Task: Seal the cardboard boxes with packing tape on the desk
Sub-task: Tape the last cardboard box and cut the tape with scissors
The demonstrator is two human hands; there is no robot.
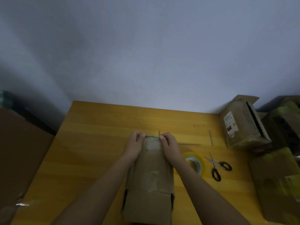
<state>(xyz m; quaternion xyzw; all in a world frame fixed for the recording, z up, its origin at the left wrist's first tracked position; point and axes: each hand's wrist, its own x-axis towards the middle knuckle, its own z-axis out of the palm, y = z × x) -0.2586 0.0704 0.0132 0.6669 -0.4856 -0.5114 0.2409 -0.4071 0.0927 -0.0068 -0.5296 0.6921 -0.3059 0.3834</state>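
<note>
Cardboard sheet (21, 153): large brown panel standing off the desk's left edge, a scrap of clear tape shining low on it.
Desk (90, 143): yellow wooden top, its far edge against a pale wall.
Left hand (135, 144): on the left far corner of the box, fingers curled over the far end, gripping it.
Cardboard box (151, 184): long brown carton lying at the middle of the desk, running from the near edge toward the far edge; clear tape across its top, a pale patch near the far end.
Right hand (168, 143): on the right far corner of the box, fingers curled together, pinching the edge there.
Tape roll (197, 164): yellowish clear packing tape, tilted, just right of the box, partly behind the right forearm.
Scissors (216, 166): black-handled, blades spread, lying right of the roll.
Other boxes (243, 124): brown cartons at the desk's right edge and far right corner, one bearing a white label.
</note>
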